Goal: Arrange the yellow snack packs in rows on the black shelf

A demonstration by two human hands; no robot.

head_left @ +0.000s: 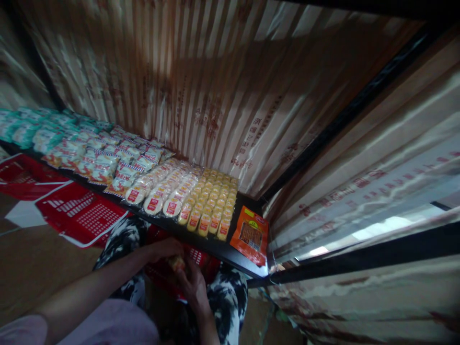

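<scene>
My left hand (167, 250) and my right hand (194, 282) meet over my lap, just below the black shelf's front edge. Between them is a small wrapped snack (177, 262), yellowish with some red, and the fingers of both hands close on it. On the black shelf (230, 249), rows of small yellow packs (210, 201) stand nearest to my hands. Left of them are rows of round white packs (172, 203). An orange-red pouch (251, 235) lies alone at the shelf's right end.
White-blue snack bags (102, 165) and green bags (46, 136) fill the shelf's left part. Red baskets (84, 215) sit below its front edge. Printed plastic sheeting (215, 86) hangs behind, with a dark frame bar (345, 110) slanting at the right.
</scene>
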